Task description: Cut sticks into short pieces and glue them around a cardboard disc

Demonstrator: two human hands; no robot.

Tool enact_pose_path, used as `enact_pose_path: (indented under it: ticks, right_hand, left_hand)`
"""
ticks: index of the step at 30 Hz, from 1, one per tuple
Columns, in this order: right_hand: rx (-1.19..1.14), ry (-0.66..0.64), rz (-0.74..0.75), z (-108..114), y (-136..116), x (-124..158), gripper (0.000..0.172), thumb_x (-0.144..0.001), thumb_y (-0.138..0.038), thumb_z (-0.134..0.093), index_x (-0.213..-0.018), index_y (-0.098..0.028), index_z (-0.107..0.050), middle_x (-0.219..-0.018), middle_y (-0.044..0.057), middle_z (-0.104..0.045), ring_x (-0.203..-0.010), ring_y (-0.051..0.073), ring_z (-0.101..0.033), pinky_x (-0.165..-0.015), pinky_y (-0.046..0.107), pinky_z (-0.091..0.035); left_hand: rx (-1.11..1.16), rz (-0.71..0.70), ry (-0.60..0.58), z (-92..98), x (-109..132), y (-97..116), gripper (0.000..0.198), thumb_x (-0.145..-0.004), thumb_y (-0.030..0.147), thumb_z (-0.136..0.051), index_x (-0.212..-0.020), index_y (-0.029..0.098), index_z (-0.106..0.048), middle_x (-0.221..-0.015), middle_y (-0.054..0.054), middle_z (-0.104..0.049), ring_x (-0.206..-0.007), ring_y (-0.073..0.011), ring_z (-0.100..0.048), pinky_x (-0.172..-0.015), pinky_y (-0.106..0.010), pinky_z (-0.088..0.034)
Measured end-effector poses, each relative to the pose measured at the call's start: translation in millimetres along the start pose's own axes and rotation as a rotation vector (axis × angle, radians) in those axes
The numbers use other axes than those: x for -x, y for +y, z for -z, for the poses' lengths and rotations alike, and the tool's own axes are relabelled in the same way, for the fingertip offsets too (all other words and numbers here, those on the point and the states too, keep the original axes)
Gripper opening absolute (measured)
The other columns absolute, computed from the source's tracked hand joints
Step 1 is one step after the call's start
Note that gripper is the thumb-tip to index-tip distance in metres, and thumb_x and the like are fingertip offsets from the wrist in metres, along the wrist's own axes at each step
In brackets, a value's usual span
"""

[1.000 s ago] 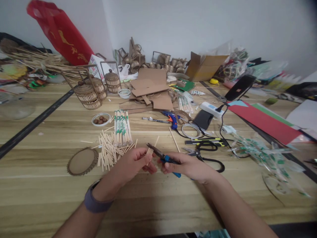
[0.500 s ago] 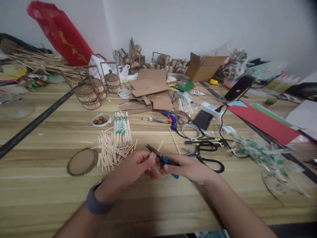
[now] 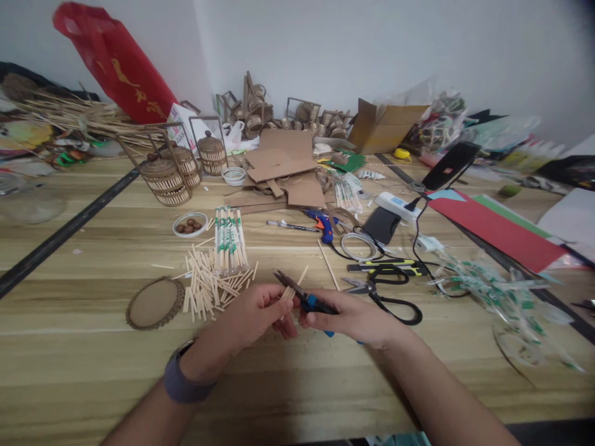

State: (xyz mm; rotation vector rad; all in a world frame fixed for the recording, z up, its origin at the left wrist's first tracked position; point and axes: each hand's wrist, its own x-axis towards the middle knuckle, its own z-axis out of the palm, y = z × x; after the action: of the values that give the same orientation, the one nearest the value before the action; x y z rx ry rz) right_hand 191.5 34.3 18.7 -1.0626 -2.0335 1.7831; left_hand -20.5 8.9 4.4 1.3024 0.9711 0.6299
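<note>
Between the thumb and fingers of my left hand (image 3: 260,310) is a small bundle of short wooden sticks (image 3: 289,293). My right hand (image 3: 346,314) is closed around blue-handled pliers (image 3: 310,301), their dark jaws open around the sticks near my left fingertips. One stick (image 3: 303,274) pokes up past the jaws. Left of my left hand lies a loose heap of cut sticks (image 3: 204,286), beside a round cardboard disc (image 3: 155,303) with a braided edge. Black-handled scissors (image 3: 372,288) lie open just beyond my right hand.
Packaged chopsticks (image 3: 229,238) lie behind the heap, near a dish of brown beads (image 3: 189,225). A glue gun (image 3: 325,227), utility knives (image 3: 390,266) and a power strip (image 3: 397,206) lie right of centre. Small lidded baskets (image 3: 165,179), cardboard sheets (image 3: 279,152) and crumpled wrappers (image 3: 506,297) stand or lie around.
The blue handles of the pliers have drawn slightly closer together in my right hand. Both hands otherwise stay in nearly the same place.
</note>
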Motion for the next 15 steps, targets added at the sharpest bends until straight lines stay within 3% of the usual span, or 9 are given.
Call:
enact_pose_path:
  ticks: [8, 15]
  right_hand:
    - [0.043, 0.012, 0.002, -0.6, -1.6, 0.9, 0.049, -0.082, -0.054, -0.062, -0.11, -0.015, -0.066, -0.096, 0.005, -0.064, -0.089, 0.02, -0.056, -0.079, 0.029, -0.045]
    - [0.141, 0.106, -0.016, -8.9, 3.5, -5.1, 0.028, -0.079, -0.037, -0.065, -0.097, -0.016, -0.066, -0.083, 0.0, -0.061, -0.076, 0.016, -0.051, -0.069, 0.026, -0.04]
  left_hand:
    - [0.016, -0.007, 0.012, -1.5, 1.4, -3.2, 0.042, -0.086, 0.056, -0.054, -0.082, 0.016, -0.063, -0.065, -0.003, -0.068, -0.061, -0.0157, -0.064, -0.062, -0.027, -0.049]
    - [-0.012, -0.017, 0.012, -0.3, 1.7, -0.2, 0.044, -0.086, 0.058, -0.051, -0.08, 0.016, -0.063, -0.06, -0.001, -0.064, -0.057, -0.0146, -0.06, -0.06, -0.026, -0.048]
